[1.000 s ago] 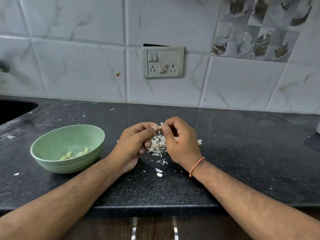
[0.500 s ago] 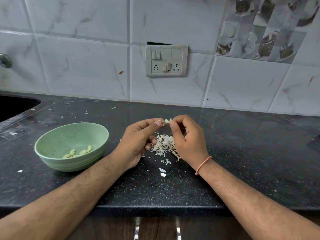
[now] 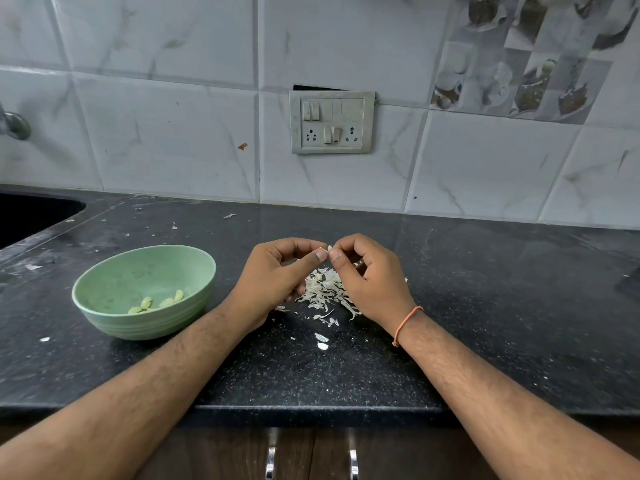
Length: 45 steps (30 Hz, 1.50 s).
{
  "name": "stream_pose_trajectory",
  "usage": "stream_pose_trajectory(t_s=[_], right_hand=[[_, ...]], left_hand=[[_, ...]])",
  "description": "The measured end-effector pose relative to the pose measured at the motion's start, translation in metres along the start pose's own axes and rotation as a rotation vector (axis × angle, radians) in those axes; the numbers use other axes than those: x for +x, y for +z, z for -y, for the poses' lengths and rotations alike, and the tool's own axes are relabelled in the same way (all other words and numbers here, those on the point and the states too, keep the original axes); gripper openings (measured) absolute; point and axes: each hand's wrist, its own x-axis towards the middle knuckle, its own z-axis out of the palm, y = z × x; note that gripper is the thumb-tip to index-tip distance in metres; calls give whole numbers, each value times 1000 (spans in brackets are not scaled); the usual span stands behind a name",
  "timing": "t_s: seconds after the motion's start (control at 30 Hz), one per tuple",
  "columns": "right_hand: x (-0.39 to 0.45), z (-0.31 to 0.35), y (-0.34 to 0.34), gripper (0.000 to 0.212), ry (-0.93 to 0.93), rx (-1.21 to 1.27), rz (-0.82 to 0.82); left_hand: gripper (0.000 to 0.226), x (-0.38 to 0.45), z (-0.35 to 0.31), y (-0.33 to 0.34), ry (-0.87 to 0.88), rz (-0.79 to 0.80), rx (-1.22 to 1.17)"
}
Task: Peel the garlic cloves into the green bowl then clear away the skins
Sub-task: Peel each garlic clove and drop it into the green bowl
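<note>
Both hands, left hand [image 3: 277,277] and right hand [image 3: 363,275], pinch one garlic clove [image 3: 328,250] over the skin pile [image 3: 325,292]. I'd keep that grip tight and peel slowly.

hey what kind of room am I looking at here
Most likely a home kitchen. A dark speckled stone counter runs to a sink at far left, a tiled wall behind it carries a switch and socket plate, and both hands peel garlic beside a green bowl.
</note>
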Motion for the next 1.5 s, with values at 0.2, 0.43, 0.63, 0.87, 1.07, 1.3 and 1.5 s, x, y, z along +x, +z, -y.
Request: stream_pose_trajectory(t_s=[0.2, 0.43, 0.63, 0.87, 1.07, 1.3, 1.5], right_hand=[[0, 0, -1, 9, 45, 19, 23], [1, -4, -6, 27, 188, -51, 100], [-1, -13, -7, 23, 154, -112, 135], [-1, -15, -8, 30, 174, -153, 111], [-3, -11, -10, 17, 167, -132, 142], [-4, -1, 1, 14, 237, 71, 178], [-3, -7, 4, 15, 283, 148, 155]], left_hand=[[22, 2, 3, -3, 7, -1, -16], [22, 9, 5, -10, 76, -156, 55], [25, 11, 6, -12, 168, -204, 229], [26, 11, 9, -14, 224, -180, 311], [27, 9, 7, -14, 263, -188, 313], [25, 3, 4, -10, 315, -154, 420], [27, -2, -1, -7, 373, -104, 565]])
